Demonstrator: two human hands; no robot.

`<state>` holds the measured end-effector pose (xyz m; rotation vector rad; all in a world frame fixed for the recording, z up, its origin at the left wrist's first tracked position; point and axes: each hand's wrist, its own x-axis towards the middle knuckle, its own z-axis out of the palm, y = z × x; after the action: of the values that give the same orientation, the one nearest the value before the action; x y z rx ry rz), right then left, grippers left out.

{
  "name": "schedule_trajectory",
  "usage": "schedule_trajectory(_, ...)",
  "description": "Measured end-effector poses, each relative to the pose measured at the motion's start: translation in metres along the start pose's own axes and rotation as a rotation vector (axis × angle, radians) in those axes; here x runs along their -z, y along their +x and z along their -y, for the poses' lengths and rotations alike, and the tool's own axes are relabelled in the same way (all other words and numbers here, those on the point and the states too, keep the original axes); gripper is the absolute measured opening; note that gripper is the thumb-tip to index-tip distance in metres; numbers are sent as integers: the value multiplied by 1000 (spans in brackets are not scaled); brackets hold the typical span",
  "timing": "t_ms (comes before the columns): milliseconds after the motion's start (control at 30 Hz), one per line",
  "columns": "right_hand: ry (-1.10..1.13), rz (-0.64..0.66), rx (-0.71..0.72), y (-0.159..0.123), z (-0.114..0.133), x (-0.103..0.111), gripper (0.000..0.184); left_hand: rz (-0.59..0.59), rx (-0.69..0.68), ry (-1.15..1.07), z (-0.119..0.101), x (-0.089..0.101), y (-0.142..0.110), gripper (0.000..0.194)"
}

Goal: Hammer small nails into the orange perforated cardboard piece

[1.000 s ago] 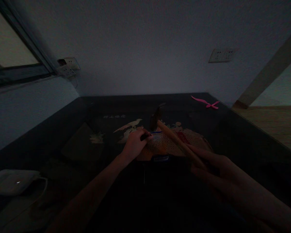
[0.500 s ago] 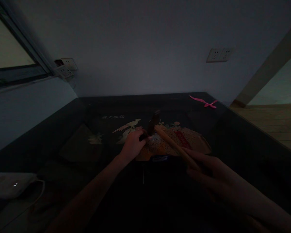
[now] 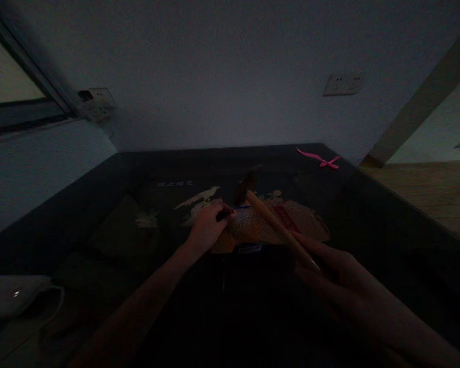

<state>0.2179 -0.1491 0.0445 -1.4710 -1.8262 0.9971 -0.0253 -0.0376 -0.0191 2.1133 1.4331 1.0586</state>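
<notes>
The scene is dim. My right hand (image 3: 325,268) grips the wooden handle of a hammer (image 3: 270,220), whose dark head is raised just above a speckled orange piece (image 3: 253,227) lying on the dark table (image 3: 368,204). My left hand (image 3: 209,227) rests on the left end of that piece, fingers pinched round a small dark object that I cannot name. The hammer head hangs a little right of those fingers.
A pink ribbon (image 3: 322,159) lies at the table's far right corner. A white device with a cable (image 3: 13,296) sits at the near left. Wall sockets (image 3: 343,84) are behind; a wooden floor (image 3: 433,189) lies to the right. A bird picture (image 3: 197,197) shows on the tabletop.
The hammer head dropped toward the piece half a second ago and has risen again. My left hand has kept its place on the piece.
</notes>
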Motion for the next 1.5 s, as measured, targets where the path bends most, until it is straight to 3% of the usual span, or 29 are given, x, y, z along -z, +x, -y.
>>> schedule_trajectory(167,29,33,3,0,-9,-6,51,-8,9,26,0,-1,0,4)
schedule_trajectory(367,37,-15,13,-3,-11,-6,51,2,-10,24,-1,1,0,6)
schedule_trajectory(567,133,87,-43,0,-17,-14,52,-27,-22,40,1,0,0,8)
schedule_trajectory(767,63,-21,8,-1,-18,-15,53,-2,-13,14,1,1,-1,6)
schedule_trajectory(933,103,58,22,0,-18,-15,46,-12,31,74,1,0,-1,4)
schedule_trajectory(1200,44,36,15,-1,-20,-14,49,3,36,24,2,-1,-1,4)
schedule_trajectory(1500,197,-7,-74,0,-39,-8,55,34,-71,29,-3,6,1,4)
